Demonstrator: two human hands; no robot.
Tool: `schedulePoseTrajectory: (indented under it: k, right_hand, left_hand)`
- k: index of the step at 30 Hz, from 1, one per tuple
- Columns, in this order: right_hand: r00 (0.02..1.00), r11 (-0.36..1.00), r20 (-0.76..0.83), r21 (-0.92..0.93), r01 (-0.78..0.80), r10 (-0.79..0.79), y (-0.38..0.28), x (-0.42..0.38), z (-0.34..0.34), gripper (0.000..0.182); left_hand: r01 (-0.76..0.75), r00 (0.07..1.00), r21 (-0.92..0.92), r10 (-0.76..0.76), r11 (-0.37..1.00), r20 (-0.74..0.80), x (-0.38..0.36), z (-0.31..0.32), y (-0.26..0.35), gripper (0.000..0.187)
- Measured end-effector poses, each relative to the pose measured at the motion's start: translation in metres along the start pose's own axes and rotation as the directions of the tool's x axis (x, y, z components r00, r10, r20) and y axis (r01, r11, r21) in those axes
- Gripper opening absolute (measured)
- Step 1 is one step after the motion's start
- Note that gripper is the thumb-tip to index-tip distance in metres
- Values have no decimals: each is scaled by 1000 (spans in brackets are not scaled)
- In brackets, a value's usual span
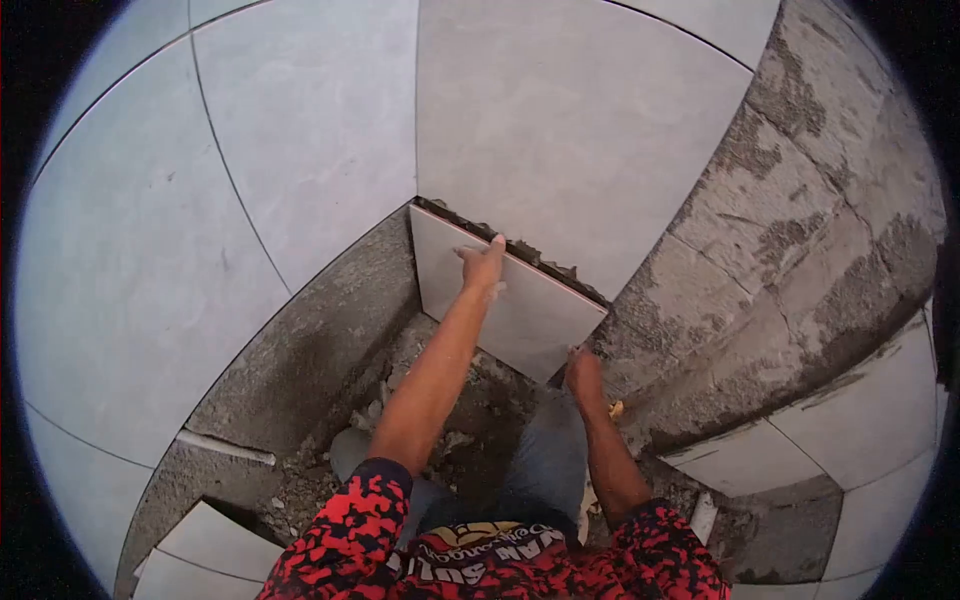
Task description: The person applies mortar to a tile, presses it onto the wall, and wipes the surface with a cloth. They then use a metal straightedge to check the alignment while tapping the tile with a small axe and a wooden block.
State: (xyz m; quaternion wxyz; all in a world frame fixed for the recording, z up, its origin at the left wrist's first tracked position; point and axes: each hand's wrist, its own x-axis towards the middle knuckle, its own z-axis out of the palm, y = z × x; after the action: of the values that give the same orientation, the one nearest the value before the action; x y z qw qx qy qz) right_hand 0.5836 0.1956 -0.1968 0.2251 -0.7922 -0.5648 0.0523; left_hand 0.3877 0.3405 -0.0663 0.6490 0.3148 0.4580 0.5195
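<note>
A pale grey tile (530, 305) stands tilted below a large wall tile, with rough grey mortar (545, 262) showing in the gap behind its upper edge. My left hand (483, 270) lies against the face of this tile near its top, fingers spread, one digit reaching the upper edge. At the lower right edge of the same tile, my right hand (583, 372) is closed, fingertips at the rim. What lies behind the tile is hidden.
Large pale tiles (300, 110) cover the wall above and left. Bare rough concrete (760, 200) runs down the right. A white pipe (228, 447) sticks out at left, another pipe (703, 517) at lower right. Rubble (455, 440) lies around my legs.
</note>
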Motion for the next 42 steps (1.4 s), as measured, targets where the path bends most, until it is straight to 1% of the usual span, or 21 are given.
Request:
schedulePoseTrajectory:
  k: [1,4,8,11,13,14,15,17,20,22,24,25,27,29,30,31,35,37,38,40,42]
  right_hand:
    - [997,997,80,-77,-2,8,-7,-2,-9,31]
    - [997,987,3,-135,82,-82,5,1,1,34]
    - [996,984,23,-154,90,-87,4,4,-4,39]
    - [997,963,51,-262,65,-53,-15,-1,-23,29]
    - [994,978,54,-195,-80,92,-24,-2,-28,28]
    - [995,978,60,-199,-68,82,-19,0,-23,28]
    - [999,978,44,-209,16,-7,-11,1,-18,28]
    - [993,967,33,-223,121,-117,-2,3,-12,28]
    - [990,966,44,-218,143,-136,1,6,-9,30]
    - [1000,986,28,-168,1,4,8,9,0,52]
    - [999,986,17,-164,36,-34,5,10,-2,52]
    - [999,986,-2,-159,52,-53,3,8,-4,52]
    - [999,984,31,-171,44,-39,6,9,-2,51]
    - [998,982,57,-185,30,-19,6,10,-2,51]
    - [998,983,67,-183,29,-17,4,10,-4,34]
    - [997,983,79,-184,27,-13,4,8,-5,27]
    - [989,973,78,-206,-109,127,-8,9,-7,29]
    - [983,966,180,-255,32,15,-15,6,-18,30]
    - [985,967,165,-255,-14,58,-12,6,-16,30]
    - [997,995,-7,-66,71,-71,-4,3,-8,33]
    - [998,995,22,-78,-64,66,-17,6,-13,32]
  left_hand:
    - [-2,1000,-28,3,1000,10,1,0,0,109]
    - [3,999,-72,0,997,36,6,-1,-5,108]
    - [-6,1000,-68,7,998,24,-1,4,1,107]
    - [-45,999,-40,45,998,-12,7,4,-9,102]
    - [-50,999,-52,48,997,-24,6,4,-13,99]
    - [-56,998,-60,54,997,-31,4,4,-14,97]
    - [-56,998,-67,53,996,-45,7,2,-20,97]
    - [-141,985,91,148,986,-85,12,1,-25,94]
    - [-150,982,41,153,988,-110,9,4,-28,92]
    - [-166,976,31,169,986,-136,15,6,-34,91]
    - [-179,971,30,181,983,-156,8,6,-28,91]
    - [-119,980,23,122,993,-155,-3,8,-20,91]
    - [-64,986,14,65,998,-156,-7,7,-16,90]
    - [-114,980,112,130,987,-152,-2,5,-19,90]
    - [-115,980,110,131,987,-152,0,6,-19,90]
    - [-127,977,114,144,985,-157,2,6,-21,91]
    - [-82,984,118,99,990,-149,4,5,-21,96]
    - [-103,982,135,122,986,-143,8,2,-26,97]
    - [-129,980,148,149,981,-132,10,3,-30,99]
    - [-146,979,110,160,983,-124,6,3,-29,100]
    - [-187,977,96,196,978,-89,13,-1,-39,101]
